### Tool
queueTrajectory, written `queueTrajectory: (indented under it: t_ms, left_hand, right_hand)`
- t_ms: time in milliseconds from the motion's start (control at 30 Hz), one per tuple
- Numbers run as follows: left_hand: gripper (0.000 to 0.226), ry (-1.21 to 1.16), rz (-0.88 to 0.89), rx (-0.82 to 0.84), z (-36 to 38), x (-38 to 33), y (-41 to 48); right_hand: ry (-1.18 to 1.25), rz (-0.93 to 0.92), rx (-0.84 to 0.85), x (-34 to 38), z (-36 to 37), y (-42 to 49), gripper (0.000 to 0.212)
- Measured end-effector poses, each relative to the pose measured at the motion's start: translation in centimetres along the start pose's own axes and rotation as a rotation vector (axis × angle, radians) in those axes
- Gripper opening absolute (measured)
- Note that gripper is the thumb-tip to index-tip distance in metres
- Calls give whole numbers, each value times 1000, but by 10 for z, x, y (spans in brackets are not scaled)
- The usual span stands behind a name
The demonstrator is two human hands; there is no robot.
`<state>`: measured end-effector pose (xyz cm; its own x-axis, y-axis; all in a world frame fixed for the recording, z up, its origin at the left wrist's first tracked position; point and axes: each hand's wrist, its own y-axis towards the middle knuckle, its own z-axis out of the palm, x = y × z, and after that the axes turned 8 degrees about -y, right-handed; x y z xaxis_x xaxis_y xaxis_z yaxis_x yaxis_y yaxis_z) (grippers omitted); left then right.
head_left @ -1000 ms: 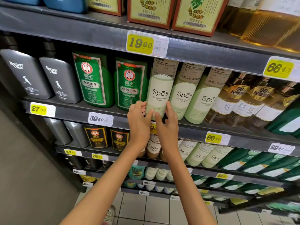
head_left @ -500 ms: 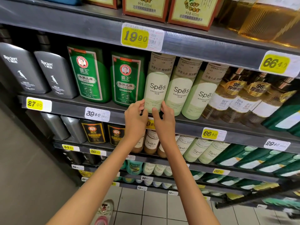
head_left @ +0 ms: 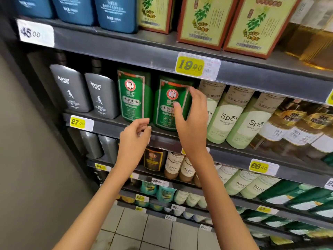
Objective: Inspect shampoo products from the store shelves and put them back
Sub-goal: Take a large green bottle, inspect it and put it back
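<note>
Your right hand is spread wide across the dark green plastic shampoo bottle with a portrait label, which stands upright on the grey metal shelf. Thumb at the label, possibly touching; motion blur. Your left hand is loosely curled and empty, at the shelf edge.

Both hands have left the foot of the leftmost pale Spēs bottle. The right hand has risen to the centre of the frame, thumb and fingers spread at the right-hand green bottle. The left hand has shifted left, loosely curled below it. The view has swung up and left, bringing in blue bottles at the upper left.
</note>
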<state>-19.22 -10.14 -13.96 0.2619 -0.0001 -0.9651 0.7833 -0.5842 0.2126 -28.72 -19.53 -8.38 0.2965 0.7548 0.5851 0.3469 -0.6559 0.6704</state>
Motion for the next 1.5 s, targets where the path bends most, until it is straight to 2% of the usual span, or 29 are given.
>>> queueTrajectory:
  t_ms: [67,167,267,367,667,1033,1133,1233,1333,1500]
  left_hand:
    - [27,9,-21,38,-11,1,4]
    - [25,10,-25,56,-22,2,9]
    - [22,-32,-27,70,-27,3,12]
    - [24,-75,-35,73,-35,7,9]
    - [22,-102,-50,39,-56,21,10]
    - [24,-94,-96,48,-48,18,10]
    - [24,-83,-84,51,-48,14,11]
    - [25,-72,-70,53,-49,14,9]
    - [25,-59,-64,45,-50,15,6]
    - [25,-72,-60,28,-52,14,2]
  right_hand:
    - [-67,-9,-25,6,1,13,34]
    - [-254,24,50,9,7,36,23]
    - [-423,57,171,14,13,58,47]
    - [-534,85,246,16,23,67,51]
    - [-479,89,194,8,36,60,57]
    - [-640,11,108,22,30,51,62]
    - [-587,8,118,18,29,45,50]
    - [-438,59,228,12,24,43,53]
    - [-345,84,283,8,17,46,47]
    - [-322,171,237,9,16,49,63]
